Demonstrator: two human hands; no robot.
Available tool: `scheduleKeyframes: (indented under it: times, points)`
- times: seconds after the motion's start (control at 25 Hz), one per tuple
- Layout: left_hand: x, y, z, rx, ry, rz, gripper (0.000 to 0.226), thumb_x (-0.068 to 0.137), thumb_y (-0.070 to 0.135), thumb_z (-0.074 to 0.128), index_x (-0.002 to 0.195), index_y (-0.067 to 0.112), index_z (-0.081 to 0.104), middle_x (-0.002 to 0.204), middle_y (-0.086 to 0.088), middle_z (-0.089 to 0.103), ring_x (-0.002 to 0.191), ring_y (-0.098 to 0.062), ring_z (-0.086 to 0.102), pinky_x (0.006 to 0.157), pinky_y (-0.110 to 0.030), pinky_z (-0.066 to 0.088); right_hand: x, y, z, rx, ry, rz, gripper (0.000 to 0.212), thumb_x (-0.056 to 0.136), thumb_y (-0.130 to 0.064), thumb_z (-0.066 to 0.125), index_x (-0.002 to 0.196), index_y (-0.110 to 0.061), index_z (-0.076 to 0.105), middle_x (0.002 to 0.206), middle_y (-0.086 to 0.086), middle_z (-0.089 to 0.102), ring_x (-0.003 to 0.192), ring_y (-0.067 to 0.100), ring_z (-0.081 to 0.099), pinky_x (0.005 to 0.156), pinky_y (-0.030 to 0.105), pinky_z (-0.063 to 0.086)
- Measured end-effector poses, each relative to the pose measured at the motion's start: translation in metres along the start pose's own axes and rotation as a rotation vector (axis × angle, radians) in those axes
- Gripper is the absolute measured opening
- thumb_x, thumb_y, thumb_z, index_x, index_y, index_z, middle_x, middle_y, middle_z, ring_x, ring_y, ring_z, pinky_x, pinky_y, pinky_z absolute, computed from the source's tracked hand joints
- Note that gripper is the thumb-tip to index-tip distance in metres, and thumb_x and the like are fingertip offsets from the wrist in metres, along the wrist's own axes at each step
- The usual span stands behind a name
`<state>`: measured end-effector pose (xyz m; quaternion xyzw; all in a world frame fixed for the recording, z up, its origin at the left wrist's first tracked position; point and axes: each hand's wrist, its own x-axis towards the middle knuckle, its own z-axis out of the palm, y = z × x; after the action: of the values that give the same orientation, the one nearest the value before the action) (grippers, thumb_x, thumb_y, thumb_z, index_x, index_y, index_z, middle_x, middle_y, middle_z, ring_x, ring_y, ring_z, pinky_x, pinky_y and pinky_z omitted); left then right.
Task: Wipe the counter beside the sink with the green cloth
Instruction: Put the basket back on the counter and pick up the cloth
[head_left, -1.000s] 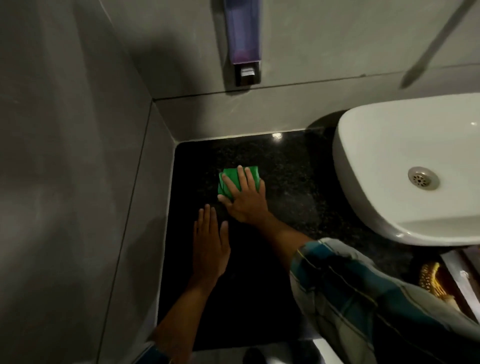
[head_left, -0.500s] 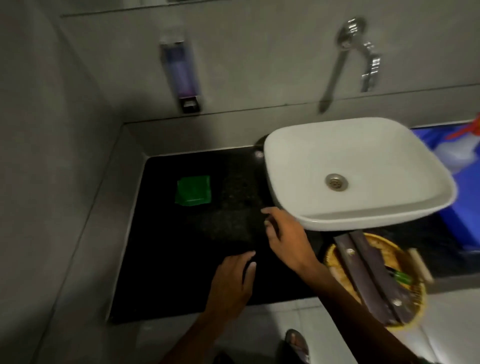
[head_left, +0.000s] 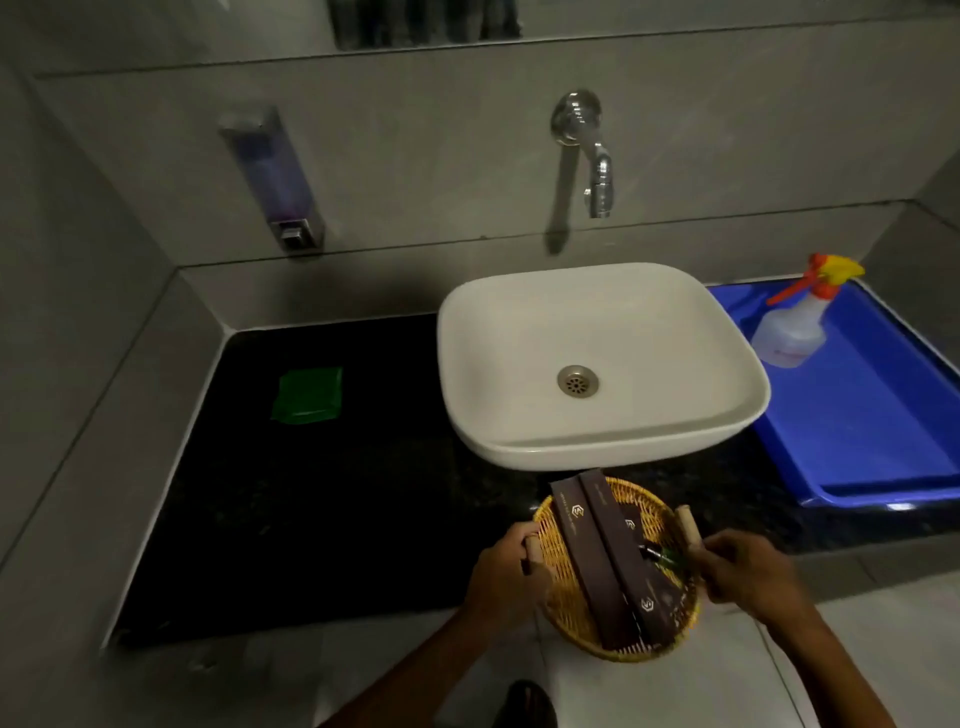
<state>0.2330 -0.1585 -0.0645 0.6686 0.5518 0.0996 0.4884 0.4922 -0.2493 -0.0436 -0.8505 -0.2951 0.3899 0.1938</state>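
Note:
The folded green cloth lies alone on the black counter, left of the white sink. Neither hand touches it. My left hand grips the left wooden handle of a round wicker basket at the counter's front edge, below the sink. My right hand holds the basket's right handle. Two long dark brown boxes and a small dark green item lie in the basket.
A blue tray right of the sink carries a spray bottle with a red and yellow trigger. A chrome tap and a soap dispenser hang on the grey wall. Grey tiled walls close the counter's left and back.
My right hand lifted off the green cloth, which stays on the counter. Both hands moved right and took hold of the basket's handles. My view pulled back and turned right.

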Motion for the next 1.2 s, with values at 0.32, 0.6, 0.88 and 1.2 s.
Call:
scheduleKeyframes:
  times: [0.32, 0.6, 0.88, 1.2]
  points:
    - [-0.012, -0.073, -0.127, 0.069, 0.502, -0.186, 0.034, 0.094, 0.029, 0.048, 0.126, 0.022, 0.056, 0.117, -0.008, 0.067, 0.108, -0.028, 0.062, 0.088, -0.035, 0.050, -0.007, -0.113, 0.110, 0.154, -0.323, -0.129, 0.015, 0.079, -0.015, 0.075, 0.075, -0.003, 0.068, 0.053, 0.009, 0.067, 0.049, 0.016, 0.063, 0.051, 0.030, 0.055]
    - [0.012, -0.139, -0.248, 0.243, 0.609, -0.305, 0.040, 0.096, 0.027, 0.043, 0.134, 0.019, 0.048, 0.127, -0.016, 0.062, 0.114, -0.037, 0.057, 0.093, -0.043, 0.046, 0.004, -0.245, 0.213, 0.064, -0.369, -0.351, 0.026, 0.080, -0.027, 0.072, 0.079, -0.001, 0.070, 0.069, 0.016, 0.075, 0.061, 0.026, 0.073, 0.063, 0.038, 0.063]
    - [0.069, -0.178, -0.339, 0.373, 0.390, -0.388, 0.039, 0.092, 0.052, 0.045, 0.108, 0.022, 0.063, 0.106, -0.008, 0.069, 0.096, -0.028, 0.064, 0.087, -0.039, 0.050, 0.022, -0.291, 0.247, -0.249, -0.366, -0.310, 0.040, 0.076, -0.048, 0.067, 0.074, -0.009, 0.068, 0.066, 0.009, 0.072, 0.060, 0.026, 0.071, 0.057, 0.036, 0.058]
    - [0.185, -0.154, -0.358, 0.300, 0.175, 0.058, 0.030, 0.095, 0.010, 0.047, 0.121, 0.008, 0.062, 0.123, -0.015, 0.064, 0.110, -0.030, 0.060, 0.091, -0.031, 0.046, 0.115, -0.420, 0.313, -0.495, -0.145, -0.717, 0.036, 0.089, -0.030, 0.059, 0.121, -0.014, 0.056, 0.119, 0.013, 0.062, 0.110, 0.031, 0.058, 0.085, 0.038, 0.051]
